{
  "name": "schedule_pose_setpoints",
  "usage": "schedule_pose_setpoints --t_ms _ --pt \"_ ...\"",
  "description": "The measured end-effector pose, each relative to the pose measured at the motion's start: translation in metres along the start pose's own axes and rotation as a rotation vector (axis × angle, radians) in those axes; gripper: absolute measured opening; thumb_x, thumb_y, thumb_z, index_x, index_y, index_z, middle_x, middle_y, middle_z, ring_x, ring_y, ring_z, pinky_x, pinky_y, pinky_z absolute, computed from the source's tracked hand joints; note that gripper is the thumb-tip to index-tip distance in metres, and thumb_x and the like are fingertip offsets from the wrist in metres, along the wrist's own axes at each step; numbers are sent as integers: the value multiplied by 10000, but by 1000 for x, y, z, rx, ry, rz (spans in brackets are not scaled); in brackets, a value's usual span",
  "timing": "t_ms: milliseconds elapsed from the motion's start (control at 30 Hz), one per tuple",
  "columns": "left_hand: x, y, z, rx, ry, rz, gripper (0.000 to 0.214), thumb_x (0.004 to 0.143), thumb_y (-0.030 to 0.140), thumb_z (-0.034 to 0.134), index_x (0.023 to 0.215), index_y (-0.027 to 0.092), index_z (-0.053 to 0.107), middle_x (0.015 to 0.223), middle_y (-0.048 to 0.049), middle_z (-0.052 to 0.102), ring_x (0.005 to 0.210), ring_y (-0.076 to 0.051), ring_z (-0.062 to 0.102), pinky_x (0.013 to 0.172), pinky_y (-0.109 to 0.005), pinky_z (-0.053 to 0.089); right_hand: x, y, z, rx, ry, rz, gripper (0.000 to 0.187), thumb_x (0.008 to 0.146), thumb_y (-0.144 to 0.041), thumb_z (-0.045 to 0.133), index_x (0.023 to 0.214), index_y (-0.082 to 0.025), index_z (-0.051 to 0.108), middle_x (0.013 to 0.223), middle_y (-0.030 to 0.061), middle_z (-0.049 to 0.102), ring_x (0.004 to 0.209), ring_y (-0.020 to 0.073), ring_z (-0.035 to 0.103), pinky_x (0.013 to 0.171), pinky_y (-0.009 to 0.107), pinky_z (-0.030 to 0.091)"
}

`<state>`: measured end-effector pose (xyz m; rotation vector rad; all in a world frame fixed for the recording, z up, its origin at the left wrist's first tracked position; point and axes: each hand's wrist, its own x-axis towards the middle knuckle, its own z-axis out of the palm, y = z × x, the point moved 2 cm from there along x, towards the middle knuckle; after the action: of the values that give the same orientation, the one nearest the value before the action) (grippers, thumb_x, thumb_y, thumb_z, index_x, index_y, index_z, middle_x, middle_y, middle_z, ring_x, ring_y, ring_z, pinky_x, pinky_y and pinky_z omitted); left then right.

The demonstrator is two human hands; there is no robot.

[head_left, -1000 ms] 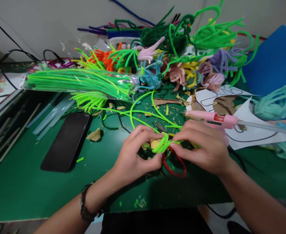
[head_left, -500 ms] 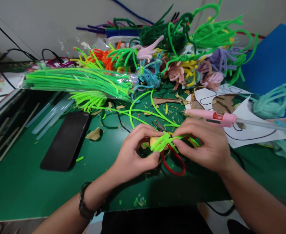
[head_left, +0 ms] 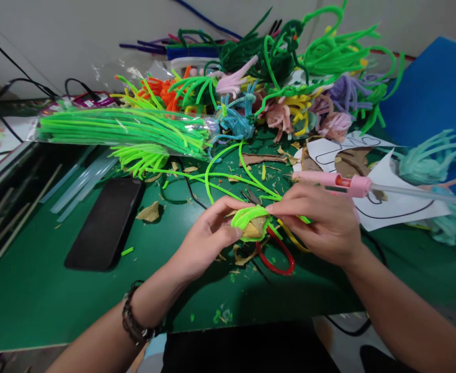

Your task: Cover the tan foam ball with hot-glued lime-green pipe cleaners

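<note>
My left hand (head_left: 212,230) pinches a small tan cardboard piece (head_left: 256,228) with bright green pipe cleaner (head_left: 247,215) laid around its rim. My right hand (head_left: 317,220) is closed at the piece's right edge, thumb and forefinger pressed on the same pipe cleaner. Beneath the hands lies a pair of pliers with one red handle (head_left: 276,264) and one yellow handle (head_left: 294,235), its metal jaws (head_left: 249,196) pointing away from me. Just past my right hand rests a pink hot glue gun (head_left: 332,181) with a clear glue stick in its back.
A black phone (head_left: 103,225) and clear glue sticks (head_left: 82,181) lie to the left. Bundles of coloured pipe cleaners (head_left: 278,116) and a bagged green bunch (head_left: 123,127) line the back. Cut white paper (head_left: 387,207) and a blue board (head_left: 433,98) are at the right. Cardboard scraps (head_left: 149,212) litter the green table (head_left: 107,305).
The held piece has turned so its tan cardboard face now shows, framed by green. My left thumb has moved up onto it, and my right hand has shifted slightly left.
</note>
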<state>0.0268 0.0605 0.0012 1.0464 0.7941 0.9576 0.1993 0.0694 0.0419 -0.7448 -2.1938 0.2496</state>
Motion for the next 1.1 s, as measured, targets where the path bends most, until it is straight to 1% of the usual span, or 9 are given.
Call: schedule_pose_setpoints --t_ms 233,333,433,533,633,800,867,967,1100 --pt "1 0 0 -31 7 -24 216 638 152 580 837 225 618 811 13 634 716 -125 565 629 -237 442 -1 -2 -2 -337 -65 -200 232 876 -99 396 850 -168 616 634 19 564 590 111 478 535 234 401" --pt "1 1 0 -32 9 -40 211 647 167 581 845 226 622 840 7 645 750 -133 575 663 -247 448 -1 0 -2 -320 -61 -208 231 880 -104 392 855 -176 610 643 13 567 594 109 484 536 232 405" --pt "1 4 1 -68 7 -76 232 641 210 580 870 214 620 877 -14 653 767 -151 589 666 -258 464 -1 1 -2 -214 -13 -125 191 859 -91 437 882 -183 603 678 8 571 629 102 514 566 225 428" --pt "2 7 5 -137 -91 -152 271 665 343 532 877 200 618 878 -44 660 761 -188 611 649 -291 492 0 -2 -2 -127 17 -76 183 847 -75 455 871 -185 600 691 7 572 641 96 529 573 222 433" --pt "1 7 7 -137 -234 -209 435 717 518 409 890 190 636 824 -75 671 739 -222 615 623 -328 503 1 -5 -2 -70 11 -65 179 843 -74 462 861 -189 599 702 7 573 647 92 532 560 214 431" --pt "0 2 8 -68 -363 -249 565 771 637 336 851 184 665 731 -74 657 584 -169 567 530 -283 457 1 -7 -1 -9 -7 -66 159 849 -85 472 854 -185 595 714 3 561 651 83 519 569 206 431" --pt "-1 0 9 -42 -390 -278 530 781 622 370 810 183 665 675 -63 638 517 -142 525 482 -261 425 1 -8 1 8 -28 -90 157 854 -89 471 848 -185 596 712 3 554 648 84 502 568 205 425" --pt "-3 0 11 -18 -352 -320 429 793 534 432 705 180 658 583 -39 597 482 -123 489 467 -244 414 0 -10 3 12 -51 -118 159 864 -104 463 847 -191 596 710 3 542 651 91 486 574 214 421" --pt "-4 2 11 -30 -339 -308 299 756 398 511 597 183 645 588 -21 603 491 -114 489 484 -233 428 -2 -9 6 12 -42 -122 174 879 -123 440 851 -193 597 713 9 532 657 97 472 589 225 416"
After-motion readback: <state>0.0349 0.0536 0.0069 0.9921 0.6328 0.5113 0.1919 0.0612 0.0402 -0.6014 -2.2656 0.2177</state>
